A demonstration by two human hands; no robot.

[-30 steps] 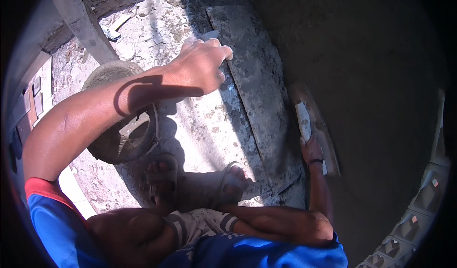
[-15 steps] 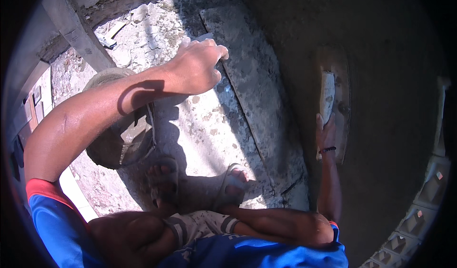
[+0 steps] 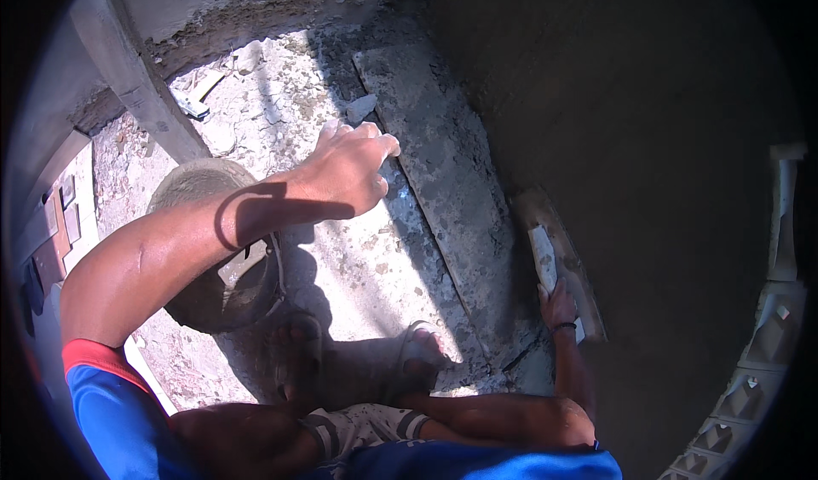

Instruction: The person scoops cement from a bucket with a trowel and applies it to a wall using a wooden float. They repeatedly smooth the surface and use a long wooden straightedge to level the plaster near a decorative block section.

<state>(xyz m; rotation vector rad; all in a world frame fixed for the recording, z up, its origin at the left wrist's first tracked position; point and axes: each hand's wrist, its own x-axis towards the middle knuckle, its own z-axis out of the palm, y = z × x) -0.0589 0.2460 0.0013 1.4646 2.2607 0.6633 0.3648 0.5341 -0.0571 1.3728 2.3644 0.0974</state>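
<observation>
Grasping a plastering float [image 3: 571, 263] with the right hand [image 3: 559, 305], fingers wrapped round its white handle. Holding it low on the right, with its long plate against the dark wall [image 3: 682, 182], just beside a grey board [image 3: 439, 147]. Raising the left hand [image 3: 345, 173] over the pale floor [image 3: 341, 275], well apart from the float, with fingers loosely bent; cannot tell whether grasping anything.

Crowded on the left by a dark bucket [image 3: 213, 314], partly covered by the left forearm and set near the sandalled feet [image 3: 422, 344]. Hemmed in behind that by a slanting grey post [image 3: 141, 79], reaching down to the bucket's far rim; cannot tell if touching. Littered just past the left hand with a pale chunk [image 3: 362, 107], and farther left with white scraps [image 3: 194, 101].

Edged along the foot of the dark wall by the board, with a narrow dark gap down its left side. Closed off at the far end by a rough-bottomed wall [image 3: 256, 11], and at the far right by patterned blocks [image 3: 750, 395]. Opening out between bucket and board into a strip of sunlit, shadow-crossed floor; widening right of the float into a broad stretch of wall up to the blocks.
</observation>
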